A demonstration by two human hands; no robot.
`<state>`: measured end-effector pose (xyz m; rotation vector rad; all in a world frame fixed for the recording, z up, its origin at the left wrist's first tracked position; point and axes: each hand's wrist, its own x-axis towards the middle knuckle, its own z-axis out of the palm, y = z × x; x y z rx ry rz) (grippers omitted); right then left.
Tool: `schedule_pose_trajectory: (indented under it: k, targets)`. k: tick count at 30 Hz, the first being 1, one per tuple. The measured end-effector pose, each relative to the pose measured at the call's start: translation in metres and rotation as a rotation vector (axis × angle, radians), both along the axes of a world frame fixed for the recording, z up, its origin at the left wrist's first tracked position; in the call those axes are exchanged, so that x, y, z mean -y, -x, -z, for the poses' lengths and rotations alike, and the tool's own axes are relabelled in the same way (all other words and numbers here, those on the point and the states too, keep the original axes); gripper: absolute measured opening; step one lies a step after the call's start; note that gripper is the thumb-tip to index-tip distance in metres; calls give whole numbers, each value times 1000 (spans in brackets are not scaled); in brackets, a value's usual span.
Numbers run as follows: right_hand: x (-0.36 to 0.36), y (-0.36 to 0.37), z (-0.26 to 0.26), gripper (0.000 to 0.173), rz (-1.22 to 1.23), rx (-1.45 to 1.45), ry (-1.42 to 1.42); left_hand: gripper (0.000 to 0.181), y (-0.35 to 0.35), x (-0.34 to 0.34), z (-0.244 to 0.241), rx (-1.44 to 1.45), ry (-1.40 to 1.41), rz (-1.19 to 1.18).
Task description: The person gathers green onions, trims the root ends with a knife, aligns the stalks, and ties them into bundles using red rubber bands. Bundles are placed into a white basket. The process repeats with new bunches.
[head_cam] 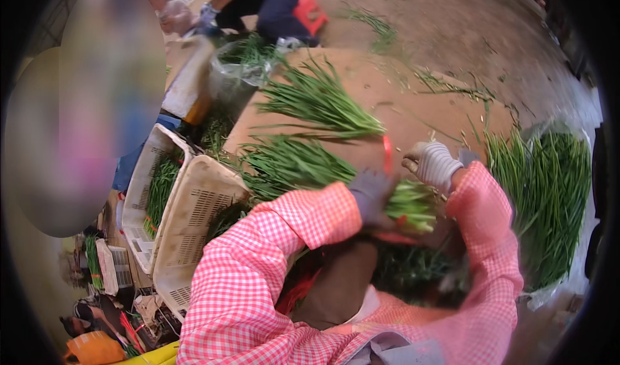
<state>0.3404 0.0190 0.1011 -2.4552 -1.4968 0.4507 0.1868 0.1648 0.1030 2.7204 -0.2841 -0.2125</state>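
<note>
My left hand (372, 198), in a dark glove, is closed around a bundle of garlic chives (300, 166), blurred by motion. The bundle's pale cut ends (414, 205) stick out to the right of the hand, with red tie (401, 220) near them. A red strip (387, 154) stands up just beyond the left hand. My right hand (431, 165) wears a pale ribbed glove with bare fingertips. Its fingers are curled above the cut ends; whether they pinch anything is unclear. A second bunch of chives (324, 103) lies farther away on the brown board (411, 108).
To the right, many chives (547, 200) stand in clear plastic. Cream plastic crates (193, 229) are at the left, one holding tied chives (162, 190). Beyond the board are a plastic bag of greens (242, 60), a co-worker (266, 7) and a red stool (310, 14). Trimmings litter the floor.
</note>
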Motion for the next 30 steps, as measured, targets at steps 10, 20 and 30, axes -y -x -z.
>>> schedule_pose_trajectory:
  k: [10, 20, 30]
  targets:
    - [-38, 13, 34, 29, 108, -453, -134, 83, 8, 2, -9, -27, 13, -47]
    - [-23, -1, 36, 21, 224, -385, -369, 87, 25, 8, -5, 12, -51, 34]
    - [5, 32, -6, 13, 311, -538, -455, 98, 35, 5, -6, 4, 47, -29]
